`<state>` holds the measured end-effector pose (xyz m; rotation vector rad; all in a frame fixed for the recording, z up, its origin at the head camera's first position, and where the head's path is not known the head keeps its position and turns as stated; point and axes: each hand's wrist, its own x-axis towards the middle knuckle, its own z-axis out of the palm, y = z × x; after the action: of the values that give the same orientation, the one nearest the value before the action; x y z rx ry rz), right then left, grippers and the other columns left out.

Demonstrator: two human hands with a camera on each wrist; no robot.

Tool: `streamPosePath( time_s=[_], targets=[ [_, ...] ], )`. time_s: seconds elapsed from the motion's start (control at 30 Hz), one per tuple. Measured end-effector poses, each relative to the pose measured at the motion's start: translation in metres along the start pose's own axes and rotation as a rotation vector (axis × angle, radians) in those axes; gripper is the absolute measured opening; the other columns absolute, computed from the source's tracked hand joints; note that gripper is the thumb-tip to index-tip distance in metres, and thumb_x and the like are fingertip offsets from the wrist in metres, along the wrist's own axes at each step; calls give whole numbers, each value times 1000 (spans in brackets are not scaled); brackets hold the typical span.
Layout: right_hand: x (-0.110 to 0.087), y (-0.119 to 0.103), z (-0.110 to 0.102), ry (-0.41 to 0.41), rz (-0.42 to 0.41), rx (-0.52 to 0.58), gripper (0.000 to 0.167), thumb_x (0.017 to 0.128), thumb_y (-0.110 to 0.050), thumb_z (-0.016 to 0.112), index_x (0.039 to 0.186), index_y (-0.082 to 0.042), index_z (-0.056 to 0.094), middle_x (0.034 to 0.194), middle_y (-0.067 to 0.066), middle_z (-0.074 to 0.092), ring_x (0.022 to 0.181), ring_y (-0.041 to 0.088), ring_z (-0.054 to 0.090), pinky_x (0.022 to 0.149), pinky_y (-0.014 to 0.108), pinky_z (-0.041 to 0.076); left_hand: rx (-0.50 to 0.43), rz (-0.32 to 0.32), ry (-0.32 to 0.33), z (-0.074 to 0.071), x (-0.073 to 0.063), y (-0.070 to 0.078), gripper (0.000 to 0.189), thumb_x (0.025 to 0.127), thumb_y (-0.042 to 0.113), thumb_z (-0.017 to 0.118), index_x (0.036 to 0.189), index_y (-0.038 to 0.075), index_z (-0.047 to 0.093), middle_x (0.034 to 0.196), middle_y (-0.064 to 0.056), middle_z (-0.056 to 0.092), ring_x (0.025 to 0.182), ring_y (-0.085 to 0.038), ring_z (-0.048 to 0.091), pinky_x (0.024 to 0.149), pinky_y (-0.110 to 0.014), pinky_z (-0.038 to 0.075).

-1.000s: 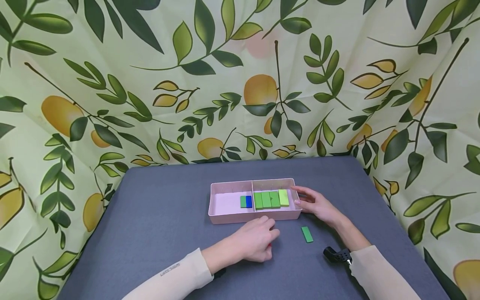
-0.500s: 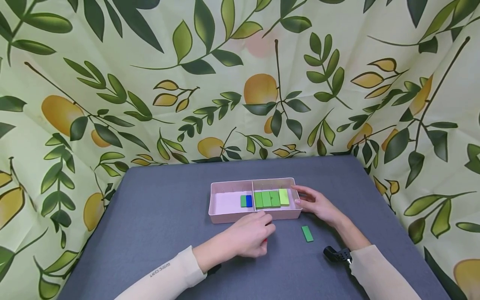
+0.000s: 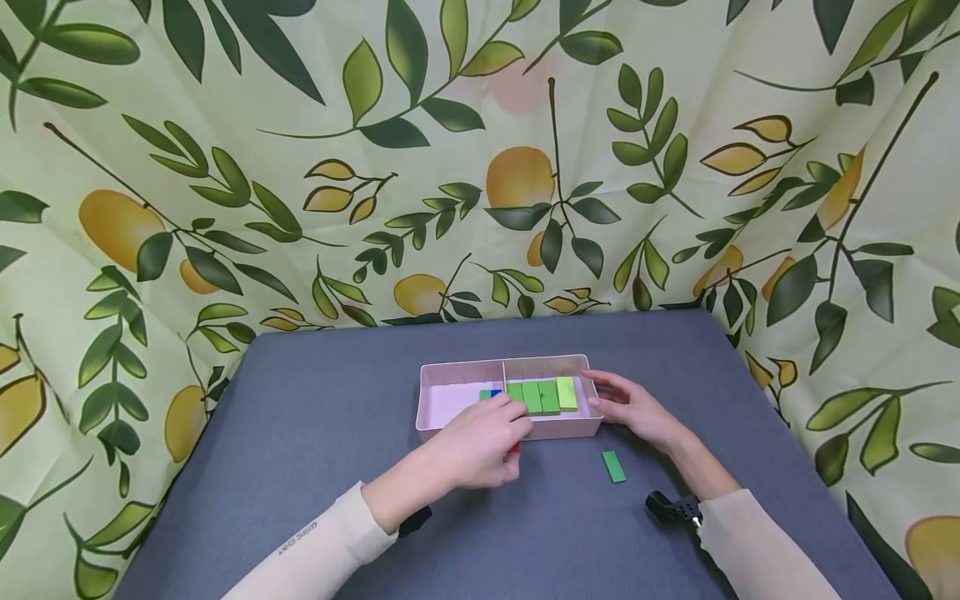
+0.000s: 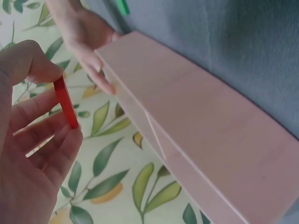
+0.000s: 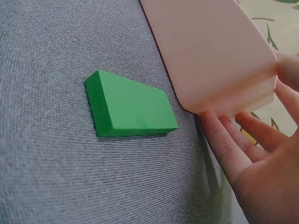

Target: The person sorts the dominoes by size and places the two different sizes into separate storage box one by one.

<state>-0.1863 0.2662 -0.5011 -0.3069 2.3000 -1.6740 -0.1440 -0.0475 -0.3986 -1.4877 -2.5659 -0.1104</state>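
Note:
In the head view my left hand (image 3: 480, 446) is just over the front wall of a pink two-compartment box (image 3: 573, 428). It pinches a thin red block (image 4: 66, 103) between thumb and fingertips, seen clearly in the left wrist view. My right hand (image 3: 633, 412) touches the box's right end, its fingers fairly straight. In front of that end, a flat green block (image 5: 133, 105) lies on the table. Inside the right compartment stand several green blocks (image 3: 542, 398) and a yellow-green block (image 3: 567, 394). A blue block (image 3: 496, 393) and a small green block are partly hidden by the left hand.
A grey cloth-covered table (image 3: 330, 400) carries the box. Behind it hangs a leaf-patterned curtain (image 3: 450, 242). A thin divider (image 3: 504, 372) separates the box's compartments. A black strap (image 3: 673, 508) sits at the right wrist.
My left hand has moved left and away from me with the red block, from in front of the box to over its front wall. The right hand has stayed at the box's right end.

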Motion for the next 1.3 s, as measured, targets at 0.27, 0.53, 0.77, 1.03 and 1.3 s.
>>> streamPosePath(
  time_s=[0.27,0.53,0.77,1.03,1.3],
  targets=[
    [-1,-1,0,-5,3,5,61,101,-27,65,155,-12,41,159,22,33,132,42,45,96,39,53,-42,-46,48,-3,-4,-20,14,74,11,73,84,15,63,91,4,59,89,-16,52,78,-26,45],
    [-1,-1,1,-2,3,-22,61,101,-30,65,155,-13,41,159,21,33,133,41,44,99,45,51,-54,-136,45,-2,-11,-43,15,77,12,73,82,16,59,90,3,57,92,-17,52,82,-30,45],
    [-1,0,1,-11,3,-2,61,102,-27,64,156,-13,40,160,22,32,135,41,44,97,39,51,-70,-226,21,2,-16,-57,16,78,14,74,93,12,67,101,0,64,96,-18,54,86,-32,47],
    [-4,-1,1,-3,2,-13,62,101,-28,65,156,-14,40,160,22,31,134,41,44,96,35,51,-92,-301,-27,13,-16,-69,19,81,16,72,100,11,70,105,-1,66,95,-19,54,86,-33,48],
    [-3,-2,1,1,0,-13,61,101,-26,65,156,-13,41,160,21,31,134,42,43,93,29,51,-131,-320,-64,28,-13,-79,18,81,13,72,99,11,70,100,0,63,94,-19,52,84,-32,47]
  ],
)
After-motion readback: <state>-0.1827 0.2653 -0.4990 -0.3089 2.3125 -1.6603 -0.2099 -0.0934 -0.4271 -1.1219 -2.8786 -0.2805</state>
